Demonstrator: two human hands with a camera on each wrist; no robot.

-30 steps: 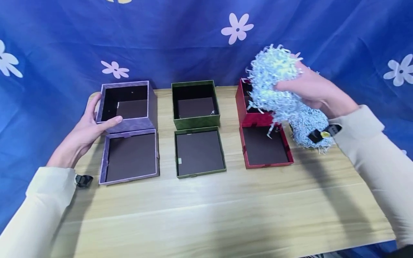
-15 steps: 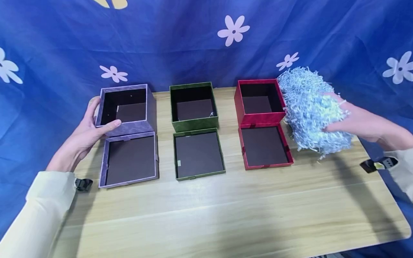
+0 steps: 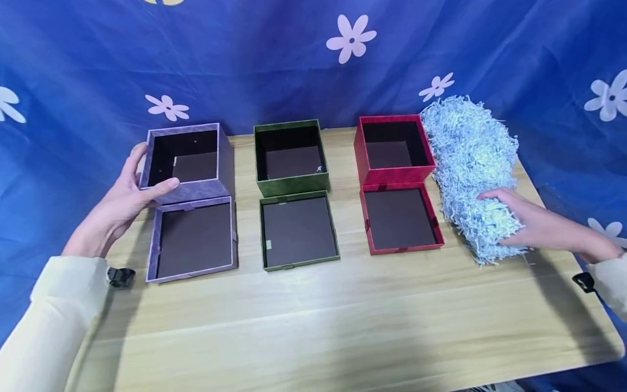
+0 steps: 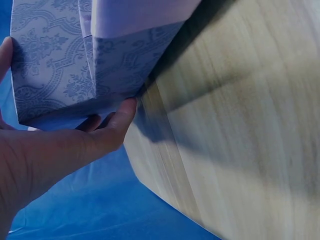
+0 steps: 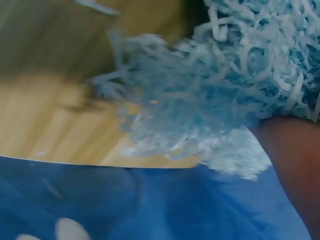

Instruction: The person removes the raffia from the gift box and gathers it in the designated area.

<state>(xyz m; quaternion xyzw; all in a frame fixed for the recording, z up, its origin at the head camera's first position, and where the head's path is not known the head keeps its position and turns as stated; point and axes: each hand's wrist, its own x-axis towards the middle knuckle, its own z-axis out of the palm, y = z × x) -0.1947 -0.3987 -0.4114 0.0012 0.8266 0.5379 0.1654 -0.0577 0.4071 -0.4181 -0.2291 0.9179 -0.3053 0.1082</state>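
My left hand (image 3: 110, 209) holds the near left corner of an open purple box (image 3: 196, 190), its thumb along the front wall and fingers on the left side. Up close, the left wrist view shows the patterned purple box (image 4: 45, 65) between thumb and fingers. At the table's right, my right hand (image 3: 536, 220) grips the near end of a long heap of light-blue shredded paper (image 3: 472, 147). Its thumb lies on top, and its other fingers are mostly hidden. Blue strands of shredded paper (image 5: 200, 95) spread beside that hand in the right wrist view.
A green box (image 3: 292, 186) and a red box (image 3: 397, 175) stand open along the back. In front of the boxes lie a purple lid (image 3: 196, 234), a green lid (image 3: 299, 231) and a red lid (image 3: 401, 218). A blue flowered cloth (image 3: 245, 54) hangs behind.
My right hand has moved right and toward me from over the red box, bringing its clump of shredded paper down onto the heap's near end. The left hand stays on the purple box.
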